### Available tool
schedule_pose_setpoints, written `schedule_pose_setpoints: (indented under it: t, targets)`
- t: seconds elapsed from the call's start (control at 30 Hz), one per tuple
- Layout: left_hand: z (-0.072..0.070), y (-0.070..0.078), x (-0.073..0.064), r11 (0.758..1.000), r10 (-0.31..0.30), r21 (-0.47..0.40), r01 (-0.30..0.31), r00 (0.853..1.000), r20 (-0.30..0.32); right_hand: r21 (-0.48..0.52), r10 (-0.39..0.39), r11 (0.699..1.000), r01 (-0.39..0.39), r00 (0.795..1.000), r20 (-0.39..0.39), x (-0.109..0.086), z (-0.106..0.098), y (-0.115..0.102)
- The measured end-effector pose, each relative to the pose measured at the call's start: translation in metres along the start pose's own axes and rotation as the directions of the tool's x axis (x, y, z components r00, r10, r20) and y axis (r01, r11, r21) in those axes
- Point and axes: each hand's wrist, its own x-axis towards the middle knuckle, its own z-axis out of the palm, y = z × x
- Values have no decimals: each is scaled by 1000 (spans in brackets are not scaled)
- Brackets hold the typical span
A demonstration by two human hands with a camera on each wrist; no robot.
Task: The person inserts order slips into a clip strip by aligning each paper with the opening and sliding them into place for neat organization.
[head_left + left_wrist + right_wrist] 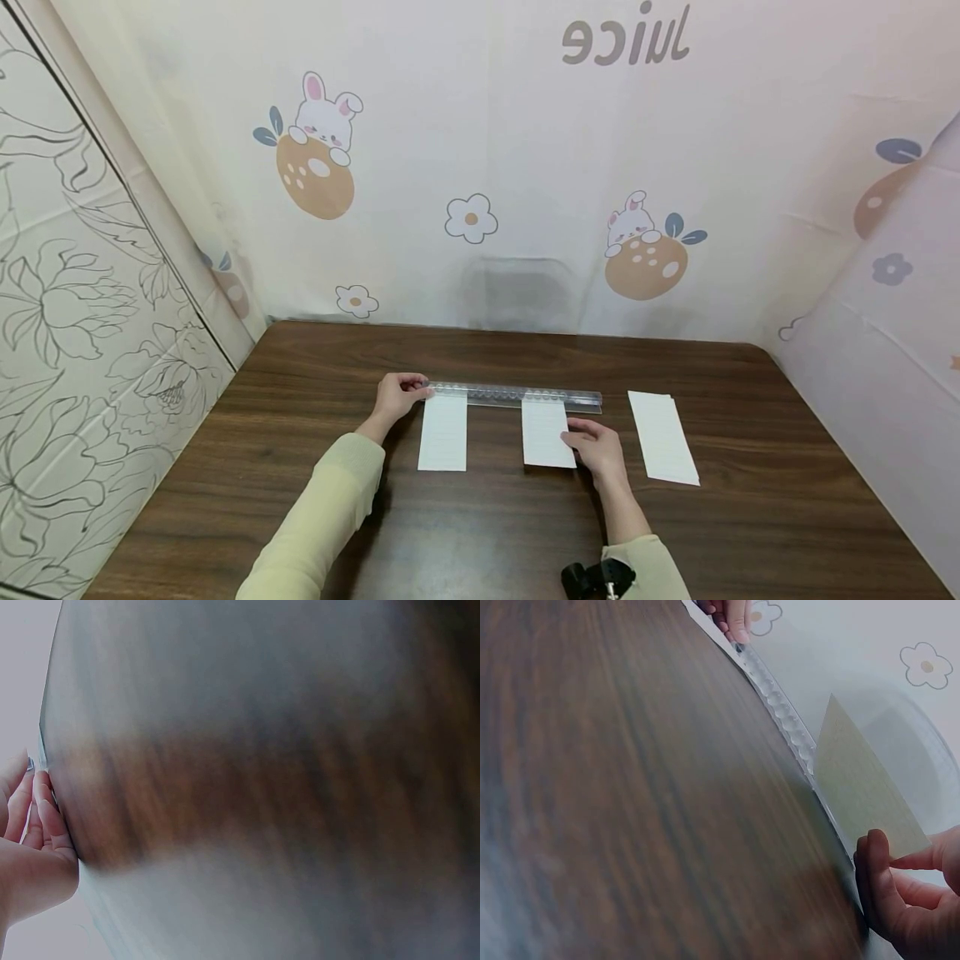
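My left hand [399, 398] pinches the left end of a clear plastic strip [495, 395] with a row of rounded bumps, lying across the table. Between thumb and fingers, my right hand [596, 448] holds the right edge of a small white lined paper [546, 433]. This paper's top meets the strip in the head view; in the right wrist view the paper [862, 787] stands tilted up off the table. Another lined paper [443, 433] lies at the strip's left part, by my left hand. Only part of the left hand [37, 847] shows in the left wrist view.
To the right of my right hand lies a small stack of white papers [664, 439], slightly askew. Everything rests on a dark brown wooden table [465, 533]. A printed curtain [420, 275] hangs behind its far edge. A black device [597, 577] sits on my right wrist.
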Motion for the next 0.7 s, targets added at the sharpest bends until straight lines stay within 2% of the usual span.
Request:
schedule_pose_setpoints:
  t: [0.3,0.7]
  targets:
    - [0,0,0,1000,-2,-6,2,1000,0,36,0,999,-1,1000,13,-2,4,-1]
    - [1,1,0,1000,-3,6,4,1000,-15,31,-20,999,19,999,29,-5,7,-3]
